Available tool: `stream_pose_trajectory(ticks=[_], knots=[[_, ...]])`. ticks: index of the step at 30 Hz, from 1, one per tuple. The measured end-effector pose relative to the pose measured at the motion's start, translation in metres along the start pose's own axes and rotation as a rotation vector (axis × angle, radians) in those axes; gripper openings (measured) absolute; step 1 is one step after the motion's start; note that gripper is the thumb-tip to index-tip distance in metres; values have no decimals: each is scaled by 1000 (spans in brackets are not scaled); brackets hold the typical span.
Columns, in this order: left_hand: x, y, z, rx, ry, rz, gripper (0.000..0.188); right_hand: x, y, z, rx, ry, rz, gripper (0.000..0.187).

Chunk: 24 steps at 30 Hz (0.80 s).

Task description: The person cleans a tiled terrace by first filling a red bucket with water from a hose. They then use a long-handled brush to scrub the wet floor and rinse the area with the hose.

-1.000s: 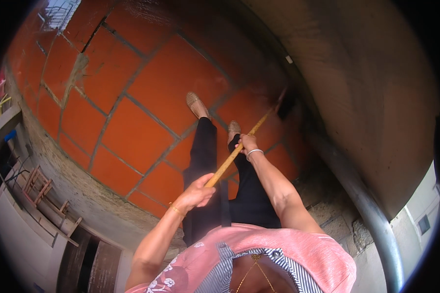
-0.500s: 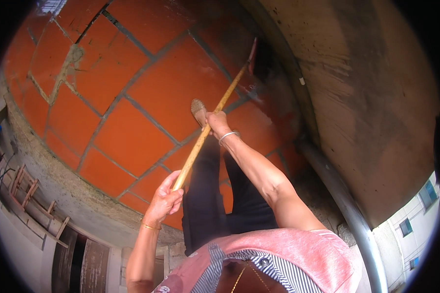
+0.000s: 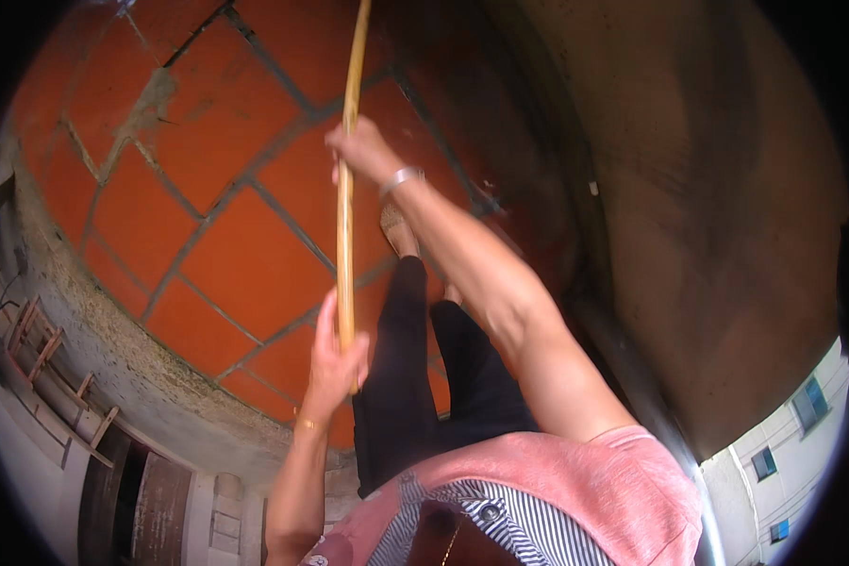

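Note:
Both my hands are closed round a long pale wooden tool handle (image 3: 346, 226), which rises almost upright through the head view and runs out of its top edge. Its working end is out of view, so I cannot tell the tool's kind from this moment. My right hand (image 3: 360, 149), with a silver bangle at the wrist, grips the upper part with the arm stretched forward. Lower down, near the butt end, my left hand (image 3: 335, 368) wraps the handle, a thin gold bracelet on that wrist. The handle is held above the floor, in front of my legs.
Red-orange floor tiles (image 3: 245, 236) with grey joints and a cracked patch spread ahead. A brown wall (image 3: 707, 208) rises at the right, with a pipe (image 3: 707, 528) by it. A low concrete ledge (image 3: 160, 363) and a wooden rack (image 3: 47, 368) stand at the left.
The handle has swung up and left from a slant toward the right wall. Its reddish, narrow-looking head has left the view. Both hands keep hold; my right hand moved forward and left.

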<state>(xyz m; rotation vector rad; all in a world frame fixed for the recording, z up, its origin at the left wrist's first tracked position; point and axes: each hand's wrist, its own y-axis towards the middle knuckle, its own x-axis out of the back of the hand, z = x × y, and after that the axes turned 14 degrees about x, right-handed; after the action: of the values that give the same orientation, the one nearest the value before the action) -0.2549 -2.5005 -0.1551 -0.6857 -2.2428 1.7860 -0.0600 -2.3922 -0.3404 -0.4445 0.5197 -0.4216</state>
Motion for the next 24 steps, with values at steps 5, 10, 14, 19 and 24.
stream_pose_trajectory(ticks=[5, 10, 14, 19, 24], knots=[[75, -118, 91, 480, 136, -25, 33, -57, -175, -35, -283, 256, -125, 11], [111, -225, 188, 626, -2, 37, 27, -80, -314, -56, -574, 313, -310, 11], [96, -253, 163, 761, -227, 96, 22, -77, -345, -69, -815, 244, -337, 11], [48, -174, 66, 704, 25, -80, 9, -65, -232, -79, -651, 283, -290, 11], [30, -78, 9, 400, 30, -118, 10, -40, -80, -59, -359, 148, -181, 22]])
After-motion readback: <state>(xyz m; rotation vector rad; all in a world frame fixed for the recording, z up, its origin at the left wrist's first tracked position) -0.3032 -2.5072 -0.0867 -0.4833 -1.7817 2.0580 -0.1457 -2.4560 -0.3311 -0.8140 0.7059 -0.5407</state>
